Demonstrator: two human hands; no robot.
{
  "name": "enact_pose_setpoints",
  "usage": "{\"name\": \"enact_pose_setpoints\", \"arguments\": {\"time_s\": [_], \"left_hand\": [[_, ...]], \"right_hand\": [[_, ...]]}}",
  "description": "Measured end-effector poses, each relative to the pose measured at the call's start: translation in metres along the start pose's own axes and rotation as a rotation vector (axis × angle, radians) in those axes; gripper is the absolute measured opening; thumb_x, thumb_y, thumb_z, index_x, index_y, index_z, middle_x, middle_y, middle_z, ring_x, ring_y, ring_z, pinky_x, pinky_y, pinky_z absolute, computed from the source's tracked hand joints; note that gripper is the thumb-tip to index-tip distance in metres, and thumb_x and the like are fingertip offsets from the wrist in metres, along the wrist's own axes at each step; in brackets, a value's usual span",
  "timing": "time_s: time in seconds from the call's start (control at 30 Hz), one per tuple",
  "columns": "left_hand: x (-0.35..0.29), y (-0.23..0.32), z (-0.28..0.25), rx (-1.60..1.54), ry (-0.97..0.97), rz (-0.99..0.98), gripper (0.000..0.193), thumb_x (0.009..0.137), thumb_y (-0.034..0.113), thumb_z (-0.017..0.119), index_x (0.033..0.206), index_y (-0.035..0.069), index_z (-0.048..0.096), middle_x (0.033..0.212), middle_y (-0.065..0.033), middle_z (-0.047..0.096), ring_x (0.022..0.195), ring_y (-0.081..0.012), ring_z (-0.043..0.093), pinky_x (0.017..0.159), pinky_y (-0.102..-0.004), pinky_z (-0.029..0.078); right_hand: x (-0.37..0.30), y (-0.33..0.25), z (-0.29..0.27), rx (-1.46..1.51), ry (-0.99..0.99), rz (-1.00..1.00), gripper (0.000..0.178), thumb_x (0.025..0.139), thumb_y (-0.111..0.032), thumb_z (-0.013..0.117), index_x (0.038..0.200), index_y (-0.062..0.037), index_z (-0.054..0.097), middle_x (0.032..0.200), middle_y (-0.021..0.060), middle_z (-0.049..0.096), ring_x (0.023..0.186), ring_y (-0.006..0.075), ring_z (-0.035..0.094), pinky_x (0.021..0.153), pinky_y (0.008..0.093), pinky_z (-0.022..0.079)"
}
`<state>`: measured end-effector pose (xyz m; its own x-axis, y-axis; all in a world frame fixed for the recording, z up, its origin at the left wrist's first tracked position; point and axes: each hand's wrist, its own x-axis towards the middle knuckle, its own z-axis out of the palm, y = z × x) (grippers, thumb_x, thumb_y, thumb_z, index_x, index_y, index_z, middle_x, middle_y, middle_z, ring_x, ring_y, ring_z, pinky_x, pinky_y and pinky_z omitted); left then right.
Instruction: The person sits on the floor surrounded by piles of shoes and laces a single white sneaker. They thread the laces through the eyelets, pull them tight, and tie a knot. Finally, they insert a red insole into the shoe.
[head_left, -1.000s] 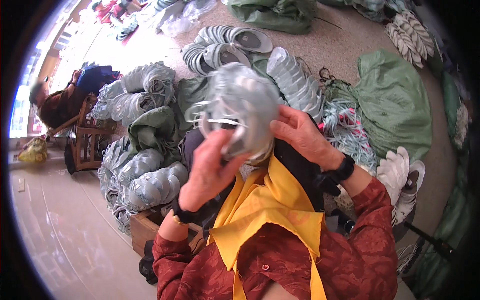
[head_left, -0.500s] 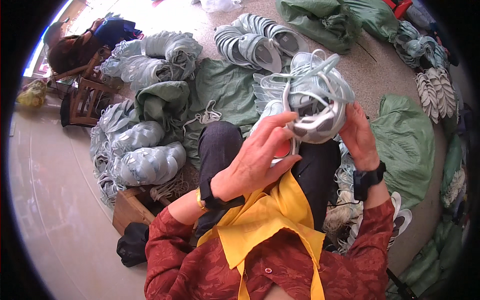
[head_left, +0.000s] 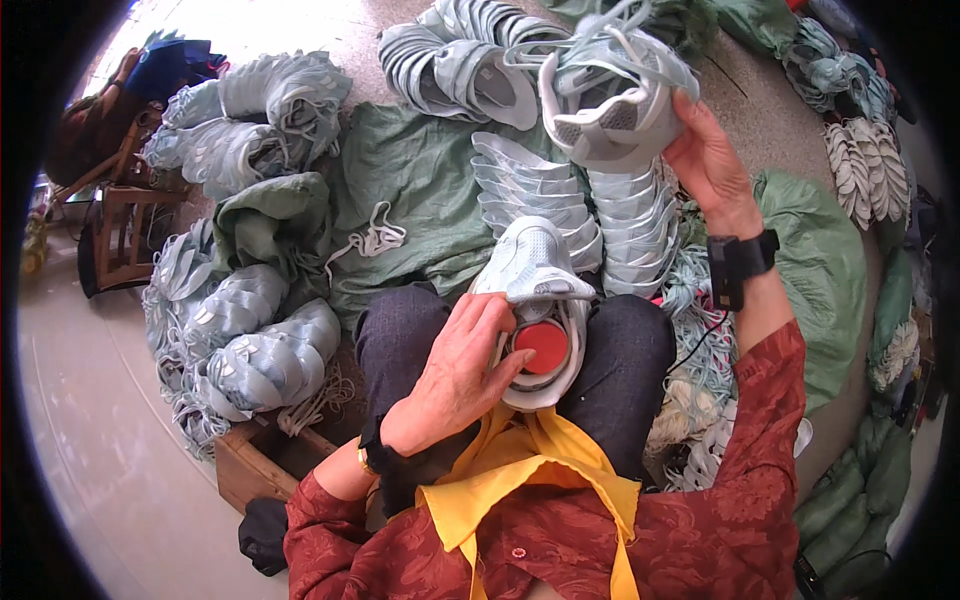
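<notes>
Up to the right, my right hand [head_left: 708,155] grips a pale grey-blue shoe upper [head_left: 620,130] by its side; its loose laces dangle over the top and its collar faces me. Between my knees another pale shoe upper [head_left: 535,255] sits with its toe pointing away. Inside its opening shows a round red surface [head_left: 542,348]. My left hand [head_left: 458,365] is closed on the left edge of that opening, fingers over the rim and thumb near the red surface. Just beyond it stand two stacks of nested shoe uppers [head_left: 530,190].
More stacked uppers [head_left: 265,120] lie on the left and at the far middle, around a green cloth sack [head_left: 410,190] with a white lace bundle [head_left: 375,238]. A wooden box [head_left: 255,465] sits by my left knee. At right are tangled laces [head_left: 700,330] and a green sack [head_left: 810,290].
The laced upper has moved up and away in my right hand, and my left hand has come off it. My left hand is now down at the upper between my knees.
</notes>
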<state>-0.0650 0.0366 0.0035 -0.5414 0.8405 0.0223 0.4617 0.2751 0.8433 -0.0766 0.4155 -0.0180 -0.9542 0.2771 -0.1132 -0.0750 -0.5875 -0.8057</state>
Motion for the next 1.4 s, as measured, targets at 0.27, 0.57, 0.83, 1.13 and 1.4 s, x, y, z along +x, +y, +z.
{"name": "enact_pose_setpoints", "arguments": {"time_s": [0.27,0.57,0.83,1.13,1.4], "left_hand": [[0.006,0.003,-0.001,0.009,-0.032,-0.034,0.032,0.081,0.008,0.081,0.100,0.001,0.056,0.104,-0.0171,0.054,0.102,-0.0400,0.052,0.089,-0.0463,0.046],[0.011,0.006,-0.006,-0.021,-0.111,-0.109,0.039,0.080,0.011,0.081,0.108,-0.001,0.057,0.116,-0.0188,0.056,0.109,-0.0412,0.053,0.093,-0.0476,0.048],[0.018,0.004,-0.005,-0.049,-0.125,-0.166,0.037,0.076,0.012,0.087,0.100,0.000,0.062,0.114,-0.0176,0.058,0.106,-0.0374,0.054,0.090,-0.0447,0.048],[0.019,0.002,-0.004,-0.061,-0.113,-0.161,0.037,0.075,0.009,0.087,0.101,0.000,0.062,0.112,-0.0176,0.058,0.104,-0.0375,0.056,0.088,-0.0440,0.048],[0.019,0.002,-0.002,-0.076,-0.092,-0.163,0.035,0.078,0.006,0.082,0.102,0.000,0.059,0.109,-0.0182,0.056,0.104,-0.0395,0.053,0.090,-0.0457,0.046]], "right_hand": [[0.053,0.068,-0.019,-0.817,-0.058,-0.095,0.044,0.088,-0.018,0.083,0.126,-0.0025,0.069,0.115,0.0063,0.076,0.102,0.0153,0.070,0.096,0.0343,0.054],[0.103,0.189,-0.080,-1.311,-0.140,-0.175,0.057,0.077,-0.016,0.079,0.131,-0.0030,0.065,0.117,0.0237,0.071,0.111,0.0405,0.068,0.098,0.0414,0.054],[0.118,0.208,-0.099,-1.515,-0.656,0.043,0.057,0.076,-0.010,0.069,0.132,-0.0021,0.062,0.119,0.0255,0.068,0.117,0.0405,0.063,0.103,0.0453,0.049],[0.135,0.243,-0.085,-1.650,-0.551,0.373,0.067,0.076,-0.009,0.057,0.142,-0.0064,0.049,0.126,0.0252,0.063,0.122,0.0434,0.058,0.107,0.0524,0.044],[0.100,0.205,-0.098,-1.426,-0.468,-0.230,0.067,0.076,-0.007,0.065,0.142,-0.0043,0.052,0.132,0.0246,0.063,0.125,0.0404,0.059,0.111,0.0458,0.046]]}}
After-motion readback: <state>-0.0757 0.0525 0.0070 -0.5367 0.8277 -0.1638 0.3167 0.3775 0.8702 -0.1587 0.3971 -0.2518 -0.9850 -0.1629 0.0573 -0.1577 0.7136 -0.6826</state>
